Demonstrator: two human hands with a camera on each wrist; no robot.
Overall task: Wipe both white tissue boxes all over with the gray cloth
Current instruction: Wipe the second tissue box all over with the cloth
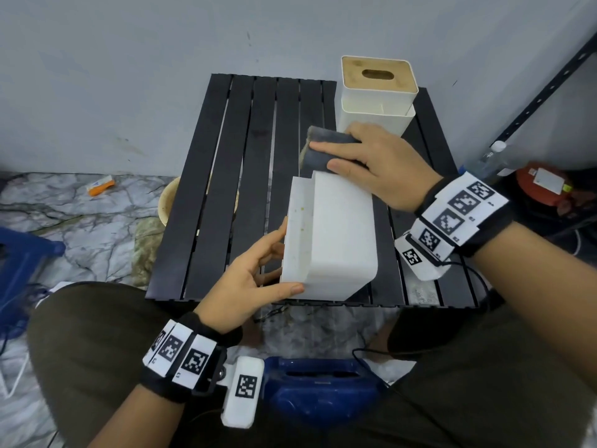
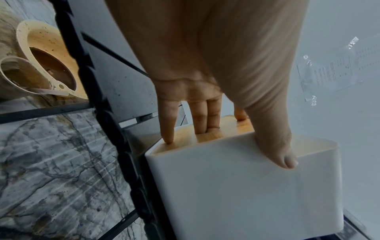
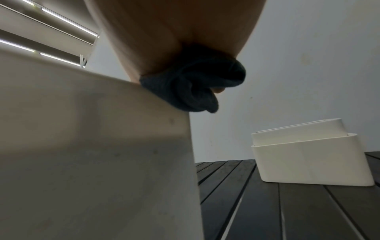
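Head view: black slatted table [image 1: 245, 189] on marbled floor [image 1: 80, 221], gray wall [image 1: 129, 76] behind.

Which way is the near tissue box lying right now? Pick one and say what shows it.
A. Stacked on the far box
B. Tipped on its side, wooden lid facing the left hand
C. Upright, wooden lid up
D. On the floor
B: the near tissue box lies on its side on the black slatted table, and the left hand has fingers on its wooden lid.
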